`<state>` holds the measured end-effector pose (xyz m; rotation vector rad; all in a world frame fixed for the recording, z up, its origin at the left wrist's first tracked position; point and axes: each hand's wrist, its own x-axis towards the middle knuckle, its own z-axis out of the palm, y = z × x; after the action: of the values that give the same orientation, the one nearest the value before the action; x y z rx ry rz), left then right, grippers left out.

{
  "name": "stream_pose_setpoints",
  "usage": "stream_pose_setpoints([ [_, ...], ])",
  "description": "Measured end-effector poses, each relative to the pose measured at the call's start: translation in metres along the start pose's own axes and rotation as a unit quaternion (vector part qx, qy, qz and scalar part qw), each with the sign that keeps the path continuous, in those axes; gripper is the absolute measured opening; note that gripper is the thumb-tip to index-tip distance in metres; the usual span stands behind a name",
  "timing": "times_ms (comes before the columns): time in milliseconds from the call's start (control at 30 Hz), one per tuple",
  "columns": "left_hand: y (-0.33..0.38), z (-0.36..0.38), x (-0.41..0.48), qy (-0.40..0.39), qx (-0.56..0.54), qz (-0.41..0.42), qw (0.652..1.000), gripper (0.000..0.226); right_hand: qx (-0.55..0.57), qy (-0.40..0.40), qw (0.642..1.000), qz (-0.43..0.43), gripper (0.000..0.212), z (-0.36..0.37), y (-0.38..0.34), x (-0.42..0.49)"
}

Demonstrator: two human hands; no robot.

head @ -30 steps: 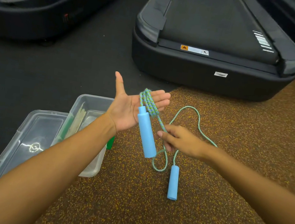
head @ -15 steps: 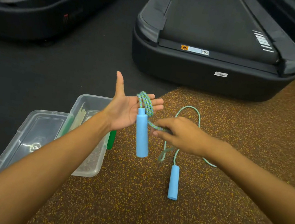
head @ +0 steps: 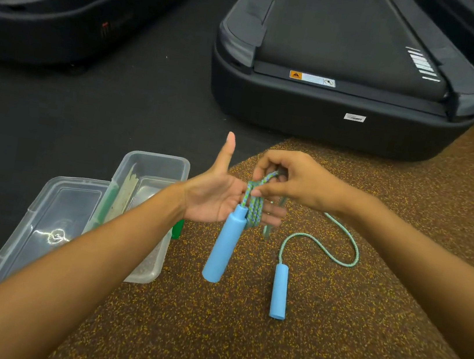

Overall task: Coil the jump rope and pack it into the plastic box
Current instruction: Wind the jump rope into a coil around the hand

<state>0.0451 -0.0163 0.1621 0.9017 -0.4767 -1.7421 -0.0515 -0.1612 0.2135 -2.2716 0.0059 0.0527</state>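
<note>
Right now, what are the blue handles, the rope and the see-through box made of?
The blue handles look like soft foam: matte, no shine, though smooth plastic is possible. The rope looks like braided cord, with a green and blue woven pattern. The box looks like clear hard plastic: glossy, and the floor shows through its walls.

there is one view only, a wide-angle camera worn on the person's head. it looks forward and steeply down along both forearms, which enter from the bottom corners and meet near the middle. the hands are close to the lens; the speckled floor [head: 311, 357] fills the lower part. the treadmill [head: 345, 72] sits farther off at the top, its edges bowed by the lens.
</note>
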Motion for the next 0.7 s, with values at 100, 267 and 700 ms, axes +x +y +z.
stream_pose_setpoints([
  [100,0.0,0.0,0.001,-0.024,0.01,-0.011,1.0,0.129,0.048,-0.01,0.999,0.002,0.026,-0.001,0.001,0.002],
  [267,0.004,0.006,-0.001,-0.067,0.004,-0.018,0.998,0.127,0.135,0.003,0.991,0.013,0.018,0.0,0.005,0.004],
  [700,0.023,0.002,-0.007,-0.118,-0.155,0.153,0.969,0.125,0.252,0.081,0.958,0.109,0.024,0.025,0.037,0.0],
])
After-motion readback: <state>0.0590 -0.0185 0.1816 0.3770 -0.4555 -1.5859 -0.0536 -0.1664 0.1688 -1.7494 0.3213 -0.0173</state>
